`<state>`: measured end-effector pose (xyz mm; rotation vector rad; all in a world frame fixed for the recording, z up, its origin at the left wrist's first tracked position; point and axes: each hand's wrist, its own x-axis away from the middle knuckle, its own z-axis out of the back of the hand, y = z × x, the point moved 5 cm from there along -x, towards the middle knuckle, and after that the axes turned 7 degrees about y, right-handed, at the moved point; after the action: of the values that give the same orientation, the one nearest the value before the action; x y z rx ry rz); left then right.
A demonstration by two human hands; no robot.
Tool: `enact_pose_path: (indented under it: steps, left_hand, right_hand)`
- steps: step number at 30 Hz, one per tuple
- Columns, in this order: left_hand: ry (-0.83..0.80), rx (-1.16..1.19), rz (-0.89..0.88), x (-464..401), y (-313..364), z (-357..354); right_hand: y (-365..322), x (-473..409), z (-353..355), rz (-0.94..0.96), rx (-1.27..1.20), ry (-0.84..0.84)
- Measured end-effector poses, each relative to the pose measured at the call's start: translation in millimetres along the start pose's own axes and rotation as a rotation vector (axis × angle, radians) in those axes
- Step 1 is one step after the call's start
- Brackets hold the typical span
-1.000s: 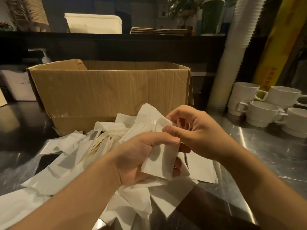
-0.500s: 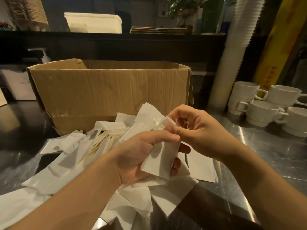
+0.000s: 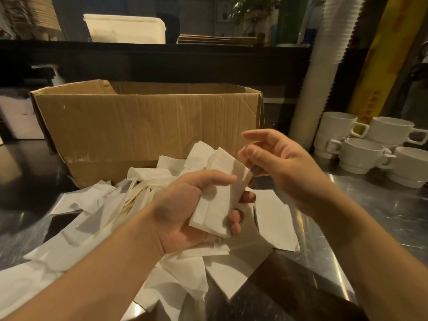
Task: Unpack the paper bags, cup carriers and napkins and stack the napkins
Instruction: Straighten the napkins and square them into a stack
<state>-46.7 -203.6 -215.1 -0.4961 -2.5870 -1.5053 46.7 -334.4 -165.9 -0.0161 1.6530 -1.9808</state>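
Note:
My left hand point(image 3: 185, 212) grips a small bundle of folded white napkins point(image 3: 220, 198), thumb across the top and fingers curled underneath. Just right of the bundle, my right hand point(image 3: 282, 167) hovers with loosely spread fingers, holding nothing and not touching the napkins. Below both hands a loose heap of white napkins point(image 3: 97, 218) is scattered over the steel counter point(image 3: 382, 218). An open brown cardboard box point(image 3: 148, 126) stands right behind the heap; its inside is hidden.
White ceramic cups point(image 3: 361, 154) are stacked at the right, beside a tall sleeve of white disposable cups point(image 3: 322, 66) and a yellow roll point(image 3: 389, 56). A dark shelf behind the box carries a white tub point(image 3: 125, 28) and flat brown paper items point(image 3: 217, 39).
My right hand has let go of the napkin bundle's top edge and drawn away to the right, its fingers opening. The left hand keeps holding the bundle.

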Motion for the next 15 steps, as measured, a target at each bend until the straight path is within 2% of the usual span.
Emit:
enact_pose_path:
  steps: [3,8,11,15]
  left_hand:
    - [-0.043,0.153,-0.034,0.8,6.1,-0.5]
    - [0.006,0.255,-0.145,2.7,17.4,3.2]
    - [0.052,0.271,-0.169,3.2,19.5,5.4]
    - [0.086,0.260,-0.161,3.1,18.3,5.0]
  right_hand:
    - [12.9,-12.3,19.8,-0.069,0.272,0.057]
    - [56.3,-16.1,26.2,-0.281,0.897,-0.279]
    - [65.3,-12.5,21.2,-0.305,0.996,-0.416]
    - [67.9,-12.7,23.4,-0.326,0.996,-0.430]
